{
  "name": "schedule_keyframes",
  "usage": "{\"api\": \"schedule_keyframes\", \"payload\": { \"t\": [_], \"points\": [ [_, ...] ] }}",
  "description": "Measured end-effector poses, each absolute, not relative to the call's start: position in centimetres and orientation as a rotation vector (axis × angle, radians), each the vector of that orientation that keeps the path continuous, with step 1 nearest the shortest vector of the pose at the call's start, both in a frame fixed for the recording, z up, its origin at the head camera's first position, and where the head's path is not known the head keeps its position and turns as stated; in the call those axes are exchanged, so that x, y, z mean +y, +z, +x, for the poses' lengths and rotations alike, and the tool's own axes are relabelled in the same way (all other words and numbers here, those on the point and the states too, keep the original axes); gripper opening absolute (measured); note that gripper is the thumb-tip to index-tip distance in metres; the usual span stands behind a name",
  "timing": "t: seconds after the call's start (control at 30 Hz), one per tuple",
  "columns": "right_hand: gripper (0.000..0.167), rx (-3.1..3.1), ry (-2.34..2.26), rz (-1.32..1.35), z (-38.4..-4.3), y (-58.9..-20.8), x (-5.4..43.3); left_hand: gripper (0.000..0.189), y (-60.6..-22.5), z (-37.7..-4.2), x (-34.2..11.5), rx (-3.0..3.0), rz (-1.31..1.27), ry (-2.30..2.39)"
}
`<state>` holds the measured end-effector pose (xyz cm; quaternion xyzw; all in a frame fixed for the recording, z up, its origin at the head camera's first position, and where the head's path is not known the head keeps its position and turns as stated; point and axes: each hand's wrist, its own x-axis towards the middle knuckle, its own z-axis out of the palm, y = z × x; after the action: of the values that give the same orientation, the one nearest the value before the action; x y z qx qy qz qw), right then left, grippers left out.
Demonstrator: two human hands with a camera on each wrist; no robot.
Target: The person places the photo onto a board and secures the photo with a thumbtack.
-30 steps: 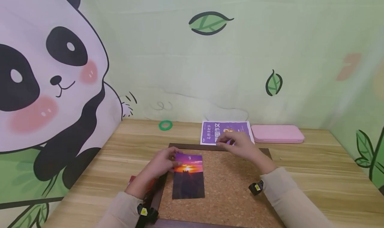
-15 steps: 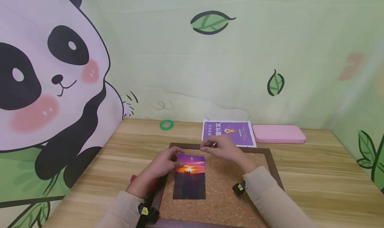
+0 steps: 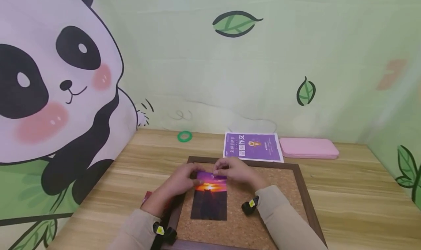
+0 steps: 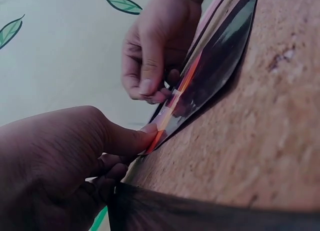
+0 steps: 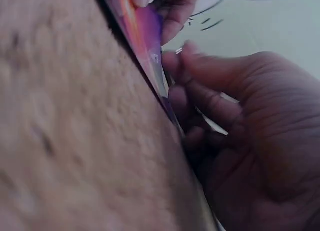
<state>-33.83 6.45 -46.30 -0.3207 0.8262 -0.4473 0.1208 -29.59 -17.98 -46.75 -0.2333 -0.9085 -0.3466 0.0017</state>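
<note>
A sunset photo (image 3: 209,204) in purple and orange lies on a cork board (image 3: 256,220) with a brown frame. My left hand (image 3: 181,178) pinches its upper left edge, thumb on the picture face, as the left wrist view also shows. At the photo's top right corner is my right hand (image 3: 238,172), thumb and forefinger brought together. Between those fingertips a tiny clear piece (image 5: 179,51) glints in the right wrist view, mostly hidden by the fingers; I cannot tell its kind. A small white mark (image 5: 155,57) shows on the photo's upper part.
Behind the board lie a purple and white book (image 3: 260,146) and a pink case (image 3: 309,147). A green ring (image 3: 185,136) is at the back left of the wooden table (image 3: 355,191). Something red (image 3: 148,196) shows partly beneath my left forearm.
My right hand has moved left and down from over the book to the photo's top edge. My left hand stays on the photo's upper left edge.
</note>
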Motion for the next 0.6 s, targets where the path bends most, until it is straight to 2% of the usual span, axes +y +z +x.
{"api": "schedule_keyframes", "payload": {
  "t": [0.6],
  "points": [
    [0.005, 2.439, -1.261, -0.989, -33.37, -47.01, 6.4, 0.03, -46.96, -29.7, -17.97, -2.878, -0.701, -1.098]
  ]
}}
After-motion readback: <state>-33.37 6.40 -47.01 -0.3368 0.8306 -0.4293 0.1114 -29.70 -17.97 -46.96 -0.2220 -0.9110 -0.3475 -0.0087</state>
